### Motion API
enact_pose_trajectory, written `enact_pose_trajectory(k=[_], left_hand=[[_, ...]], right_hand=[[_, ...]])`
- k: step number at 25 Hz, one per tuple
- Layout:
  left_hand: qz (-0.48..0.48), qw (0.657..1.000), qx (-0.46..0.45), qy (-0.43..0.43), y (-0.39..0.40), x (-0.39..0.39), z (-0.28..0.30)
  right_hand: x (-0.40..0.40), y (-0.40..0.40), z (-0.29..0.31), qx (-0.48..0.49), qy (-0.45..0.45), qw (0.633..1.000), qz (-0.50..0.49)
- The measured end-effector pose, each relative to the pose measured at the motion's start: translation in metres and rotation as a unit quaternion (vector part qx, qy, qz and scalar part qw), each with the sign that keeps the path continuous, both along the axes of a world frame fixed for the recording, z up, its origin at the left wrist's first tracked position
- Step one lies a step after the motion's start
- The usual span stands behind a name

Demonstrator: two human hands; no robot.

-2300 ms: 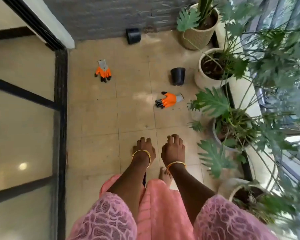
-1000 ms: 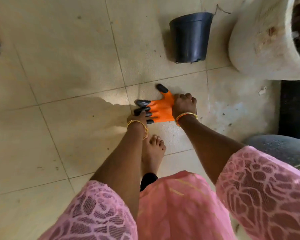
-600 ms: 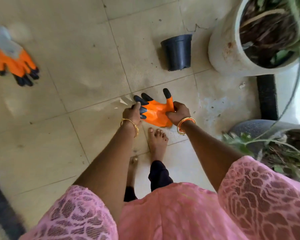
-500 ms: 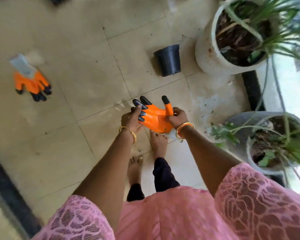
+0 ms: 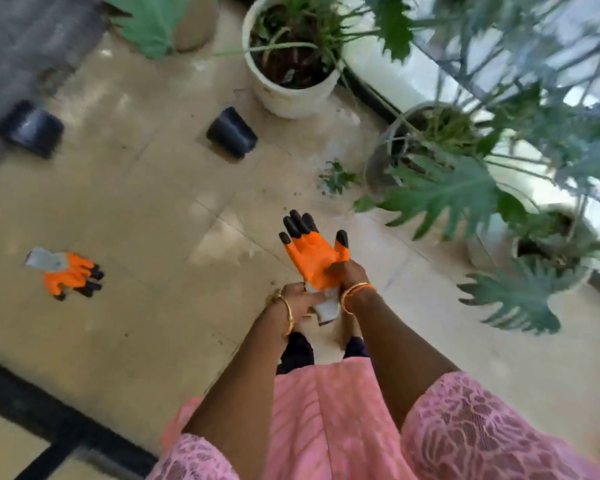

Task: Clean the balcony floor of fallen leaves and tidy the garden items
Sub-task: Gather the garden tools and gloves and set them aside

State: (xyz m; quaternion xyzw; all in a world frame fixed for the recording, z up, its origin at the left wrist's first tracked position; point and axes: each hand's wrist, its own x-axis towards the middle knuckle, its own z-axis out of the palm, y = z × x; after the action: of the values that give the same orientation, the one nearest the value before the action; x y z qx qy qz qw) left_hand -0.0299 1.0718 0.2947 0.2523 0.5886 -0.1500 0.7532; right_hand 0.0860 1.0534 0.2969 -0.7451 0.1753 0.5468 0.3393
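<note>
Your right hand [image 5: 343,271] curls over the palm side of an orange garden glove [image 5: 312,258], fingers pinching its lower part, while your left hand [image 5: 300,301] grips the glove's grey knitted cuff [image 5: 326,308] from the other side. You hold the glove up in front of you, above the tiled balcony floor [image 5: 174,209], its fingers pointing away from you. It is bright orange across the palm, with black, pointed, claw-like tips on all five fingers; the four long fingers bunch together and the thumb stands apart to the right. Both forearms reach forward from pink lace sleeves [image 5: 471,431], wrists close together, each with a gold bangle [image 5: 355,292]. No writing or brand mark can be read on the glove; the picture is blurred.

A second orange glove [image 5: 66,271] of the same kind lies flat on the floor well to your left, grey cuff toward the left and black tips toward the right. Ahead of you a small black plastic pot [image 5: 232,136] lies on the tiles, and another black pot [image 5: 30,131] lies further left by the grey wall [image 5: 32,36]. A white planter [image 5: 284,95] with dark soil stands beyond the first black pot. More potted plants with large lobed green leaves [image 5: 447,192] line your right side. A small green sprig [image 5: 336,174] lies on the floor near the grey planter [image 5: 378,164].
</note>
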Motion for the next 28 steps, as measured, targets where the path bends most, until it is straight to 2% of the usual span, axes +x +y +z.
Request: enact_pose_trajectory(k=[2, 4, 5, 6, 11, 14, 18, 22, 28], left_hand=[[-0.068, 0.998, 0.002, 0.001, -0.027, 0.011, -0.002], [-0.149, 0.989, -0.002, 0.001, -0.049, 0.022, 0.001], [-0.181, 0.984, 0.002, 0.002, -0.06, 0.028, 0.003], [-0.202, 0.979, 0.008, 0.003, -0.071, 0.033, 0.005], [-0.227, 0.973, 0.025, 0.026, -0.144, 0.072, 0.01], [-0.241, 0.97, 0.026, 0.015, -0.21, 0.109, 0.02], [-0.226, 0.974, 0.013, 0.002, -0.294, 0.161, 0.031], [-0.298, 0.953, 0.048, -0.018, -0.391, 0.224, 0.034], [-0.36, 0.931, 0.064, -0.023, -0.496, 0.328, 0.012]], right_hand=[[0.013, -0.038, 0.008, 0.062, 0.044, 0.985, -0.154], [0.029, -0.082, 0.003, 0.186, 0.103, 0.922, -0.323], [0.037, -0.104, 0.0, 0.214, 0.118, 0.896, -0.372], [0.044, -0.123, 0.0, 0.204, 0.13, 0.887, -0.394], [0.085, -0.24, 0.0, 0.125, 0.126, 0.886, -0.429], [0.111, -0.327, 0.002, 0.17, 0.13, 0.849, -0.483], [0.145, -0.465, 0.019, 0.164, 0.106, 0.815, -0.545], [0.18, -0.592, 0.036, 0.134, 0.037, 0.804, -0.578], [0.253, -0.697, 0.019, 0.11, -0.047, 0.772, -0.624]])
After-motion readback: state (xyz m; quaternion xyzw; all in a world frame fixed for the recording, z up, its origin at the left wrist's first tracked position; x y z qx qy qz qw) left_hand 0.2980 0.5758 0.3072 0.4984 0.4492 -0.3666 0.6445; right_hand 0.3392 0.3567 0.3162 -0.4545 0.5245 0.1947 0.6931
